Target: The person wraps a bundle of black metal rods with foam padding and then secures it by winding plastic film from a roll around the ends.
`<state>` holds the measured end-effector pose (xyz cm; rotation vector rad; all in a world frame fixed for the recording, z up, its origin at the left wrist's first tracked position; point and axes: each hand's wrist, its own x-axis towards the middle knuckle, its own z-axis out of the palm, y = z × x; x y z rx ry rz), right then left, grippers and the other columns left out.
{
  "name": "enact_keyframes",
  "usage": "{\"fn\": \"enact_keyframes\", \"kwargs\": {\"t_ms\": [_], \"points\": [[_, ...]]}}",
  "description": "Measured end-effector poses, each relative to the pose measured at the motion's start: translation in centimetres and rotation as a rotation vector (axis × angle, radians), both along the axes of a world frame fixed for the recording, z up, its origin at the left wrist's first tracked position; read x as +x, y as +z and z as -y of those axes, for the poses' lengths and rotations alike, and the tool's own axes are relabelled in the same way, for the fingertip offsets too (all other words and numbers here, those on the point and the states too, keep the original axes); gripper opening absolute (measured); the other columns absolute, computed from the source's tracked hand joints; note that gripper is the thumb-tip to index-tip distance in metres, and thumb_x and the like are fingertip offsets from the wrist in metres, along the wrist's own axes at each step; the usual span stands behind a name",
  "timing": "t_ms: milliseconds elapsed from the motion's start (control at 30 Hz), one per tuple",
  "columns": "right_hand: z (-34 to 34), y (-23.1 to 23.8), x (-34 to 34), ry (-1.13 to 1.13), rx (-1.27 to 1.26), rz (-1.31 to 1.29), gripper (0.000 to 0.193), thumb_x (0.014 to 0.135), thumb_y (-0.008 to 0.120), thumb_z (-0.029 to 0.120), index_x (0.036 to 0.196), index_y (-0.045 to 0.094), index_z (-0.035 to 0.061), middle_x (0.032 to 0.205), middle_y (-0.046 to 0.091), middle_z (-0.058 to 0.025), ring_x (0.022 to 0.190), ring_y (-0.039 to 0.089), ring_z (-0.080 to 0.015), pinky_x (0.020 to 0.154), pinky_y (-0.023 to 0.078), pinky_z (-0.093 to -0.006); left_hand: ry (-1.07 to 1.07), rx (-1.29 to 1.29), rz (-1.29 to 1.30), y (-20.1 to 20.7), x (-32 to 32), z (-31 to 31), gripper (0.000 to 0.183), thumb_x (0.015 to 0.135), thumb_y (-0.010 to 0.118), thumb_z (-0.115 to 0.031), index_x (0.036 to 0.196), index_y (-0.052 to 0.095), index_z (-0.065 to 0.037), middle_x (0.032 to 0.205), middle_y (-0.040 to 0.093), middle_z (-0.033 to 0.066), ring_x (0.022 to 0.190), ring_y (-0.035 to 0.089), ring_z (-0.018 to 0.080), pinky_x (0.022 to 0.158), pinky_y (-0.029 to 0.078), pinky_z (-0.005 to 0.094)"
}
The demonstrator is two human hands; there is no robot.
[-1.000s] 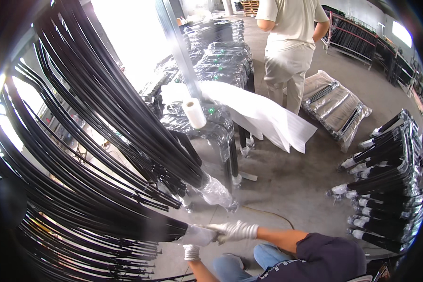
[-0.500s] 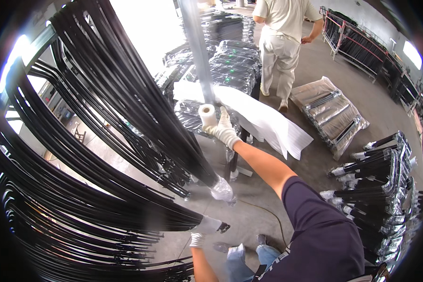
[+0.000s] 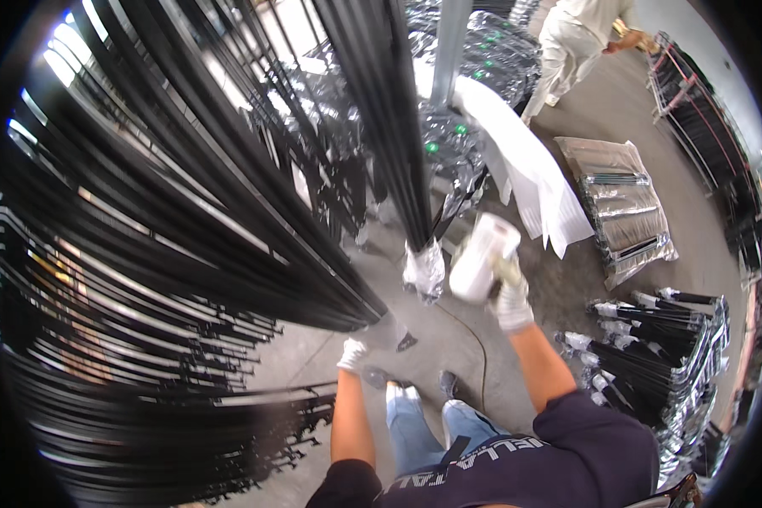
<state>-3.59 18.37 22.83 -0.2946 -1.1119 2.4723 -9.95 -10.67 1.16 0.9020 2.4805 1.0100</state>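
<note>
A white roll of clear film [image 3: 481, 261] is tilted in my gloved right hand [image 3: 511, 296], whose fingers wrap around its side; the roll and fingers are blurred. My gloved left hand [image 3: 353, 352] grips the lower end of a bundle of long black tubes [image 3: 326, 275], its fingers partly hidden by the tubes. Pale film [image 3: 387, 331] covers this bundle near its tip. Between my hands hangs another tube bundle [image 3: 395, 127], its end wrapped in crumpled clear film [image 3: 424, 269].
Many black tubes [image 3: 144, 432] hang at left. A grey post [image 3: 451, 55] stands beside film-wrapped stacks and white foam sheeting [image 3: 529, 165]. A wrapped flat package [image 3: 626, 212] and tube bundles [image 3: 665, 339] lie at right. A person in pale clothes [image 3: 567, 46] is farther back. A cable [image 3: 480, 347] crosses the floor.
My right hand has brought the film roll from beside the post toward me and to the right. My left hand stays at the bundle's end. The view has shifted, and the other person has moved right.
</note>
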Motion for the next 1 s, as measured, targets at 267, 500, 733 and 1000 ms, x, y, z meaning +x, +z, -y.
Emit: {"fn": "enact_keyframes", "kwargs": {"t_ms": [267, 500, 733, 1000], "points": [[8.4, -6.1, 4.9, 0.595, -0.228, 0.122, 0.072, 0.057, 0.073, 0.022, 0.119, 0.043, 0.0011, 0.108, 0.056, -0.0126, 0.1, 0.054, -0.0238, 0.089, 0.04, -0.0349, 0.075, 0.36, 0.313, -1.3, 2.2, -1.5, 0.05, 0.075, 0.059, -0.029, 0.119, 0.047, -0.006, 0.116, 0.053, 0.0091, 0.108, 0.048, 0.0212, 0.09, 0.039, 0.0321], [8.4, -5.6, 5.8, 0.714, -0.215, 0.121, 0.077, 0.052, 0.078, 0.018, 0.119, 0.044, 0.0018, 0.108, 0.056, -0.0092, 0.101, 0.052, -0.0216, 0.09, 0.039, -0.0341, -0.018, 0.689, 0.449, 3.6, 3.5, -3.8, 0.064, 0.069, 0.067, -0.028, 0.122, 0.043, -0.004, 0.117, 0.051, 0.0087, 0.107, 0.048, 0.0192, 0.09, 0.039, 0.0303], [8.2, -8.0, 7.2, 0.678, 0.121, 0.11, 0.08, 0.049, 0.081, 0.021, 0.118, 0.045, 0.0041, 0.108, 0.054, -0.0057, 0.1, 0.051, -0.0178, 0.087, 0.04, -0.0322, 0.039, 1.047, 0.736, 5.6, 5.0, -3.8, 0.073, 0.065, 0.072, -0.027, 0.124, 0.039, -0.002, 0.118, 0.049, 0.0091, 0.107, 0.048, 0.0184, 0.09, 0.039, 0.0297], [11.6, -5.6, 5.1, 0.649, 0.199, 0.122, 0.076, 0.049, 0.081, 0.023, 0.115, 0.047, 0.0072, 0.103, 0.054, -0.0017, 0.096, 0.05, -0.0135, 0.085, 0.04, -0.0313, 0.106, 1.473, 1.096, 5.6, 4.8, -1.4, 0.083, 0.06, 0.077, -0.026, 0.126, 0.034, 0.0, 0.119, 0.047, 0.0095, 0.107, 0.048, 0.0175, 0.09, 0.04, 0.029]]}}
